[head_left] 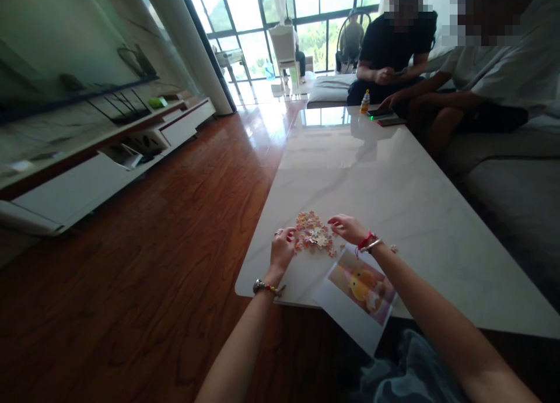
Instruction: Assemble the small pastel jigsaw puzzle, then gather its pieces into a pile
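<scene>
Seen from the head camera, a long white marble-patterned table (371, 175) runs diagonally across the room, with a reddish wood floor (131, 263) to its left. A low white cabinet (87, 181) stands along the left wall, and a sofa (511, 170) lines the table's right side. Tall windows (280, 24) close the far end of the room.

Near the table's close edge lies a loose heap of small puzzle pieces (312, 232). A printed picture sheet (356, 292) lies just beside it, overhanging that edge.

Both forearms reach forward from the bottom of the view. The left hand (282, 248), with a beaded bracelet (268, 287) at its wrist, is arched at the heap's near side, its fingers curled down against the pieces. The right hand (347, 228), with a red cord and a metal bangle (370, 242) at its wrist, comes in from the heap's right, its fingers drawn narrowly together. Whether either hand holds a piece cannot be told.

At the table's far end, two seated people (437, 59) sit by a small bottle (364, 102) and phones (380, 114).
</scene>
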{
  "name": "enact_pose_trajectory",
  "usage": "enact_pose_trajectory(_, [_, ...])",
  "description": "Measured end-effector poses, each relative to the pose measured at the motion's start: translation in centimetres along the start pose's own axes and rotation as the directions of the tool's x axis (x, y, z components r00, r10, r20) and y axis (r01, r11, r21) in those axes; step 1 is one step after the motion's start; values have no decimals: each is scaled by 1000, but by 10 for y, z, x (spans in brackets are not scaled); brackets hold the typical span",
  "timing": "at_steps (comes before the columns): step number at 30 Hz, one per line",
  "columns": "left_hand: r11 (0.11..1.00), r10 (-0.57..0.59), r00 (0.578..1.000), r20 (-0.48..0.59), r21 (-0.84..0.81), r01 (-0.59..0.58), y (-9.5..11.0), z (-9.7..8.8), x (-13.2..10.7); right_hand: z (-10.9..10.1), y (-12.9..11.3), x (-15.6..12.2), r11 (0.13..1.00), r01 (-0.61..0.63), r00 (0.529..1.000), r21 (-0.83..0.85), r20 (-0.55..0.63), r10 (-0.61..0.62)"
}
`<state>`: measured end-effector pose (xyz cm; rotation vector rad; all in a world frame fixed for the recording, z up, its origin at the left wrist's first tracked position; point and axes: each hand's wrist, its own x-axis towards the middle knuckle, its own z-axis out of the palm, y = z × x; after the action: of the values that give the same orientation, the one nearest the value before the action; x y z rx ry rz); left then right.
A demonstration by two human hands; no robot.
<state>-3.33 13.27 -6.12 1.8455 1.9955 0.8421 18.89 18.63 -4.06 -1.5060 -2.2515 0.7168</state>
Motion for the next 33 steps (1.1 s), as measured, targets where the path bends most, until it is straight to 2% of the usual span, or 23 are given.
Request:
enact_pose_trajectory(2, [999,37,999,40,13,-37,6,6,-3,-7,19,-28,997,-21,992,-76,-128,12])
enact_pose_trajectory(4, [995,58,997,44,81,-61,10,11,-5,-14,45,-58,959,-200,961,-199,-230,153])
enact_pose_trajectory(6, [985,109,994,15,133,-110,14,16,-7,-21,69,-84,895,-374,912,-243,-270,307])
enact_pose_trajectory(7, [979,153,988,6,138,-153,17,18,-9,-23,78,-92,881,-407,903,-240,-251,349])
enact_pose_trajectory(9, [960,250,968,29,125,-252,26,22,-12,-26,89,-101,885,-403,913,-232,-165,373])
enact_pose_trajectory(11, [932,332,936,116,111,-344,35,26,-16,-29,94,-100,890,-384,923,-246,-89,374])
enact_pose_trajectory(13, [901,388,893,228,108,-419,43,30,-20,-33,95,-95,880,-389,920,-270,-66,387])
enact_pose_trajectory(16, [871,433,855,284,113,-479,46,34,-23,-40,91,-86,878,-394,919,-273,-79,387])
enact_pose_trajectory(17, [874,435,861,262,108,-474,45,35,-24,-41,87,-83,884,-387,922,-264,-89,377])
enact_pose_trajectory(19, [902,402,900,168,94,-421,40,36,-23,-38,72,-73,925,-325,943,-197,-136,303])
enact_pose_trajectory(22, [942,318,947,45,98,-321,34,35,-19,-18,39,-53,996,-79,980,-43,-188,70])
enact_pose_trajectory(24, [933,319,944,85,144,-328,33,33,-16,1,18,-40,999,24,993,-47,-114,-30])
enact_pose_trajectory(26, [901,349,919,185,205,-384,34,31,-13,18,4,-31,995,29,999,-99,-32,-33])
enact_pose_trajectory(29, [850,383,885,266,273,-450,36,29,-9,28,-1,-25,996,11,996,-89,-88,-19])
enact_pose_trajectory(31, [834,412,872,265,277,-478,36,27,-7,27,0,-21,998,25,988,-53,-153,-33])
enact_pose_trajectory(33, [837,435,869,235,250,-486,35,26,-4,24,-2,-14,997,48,991,-56,-122,-55])
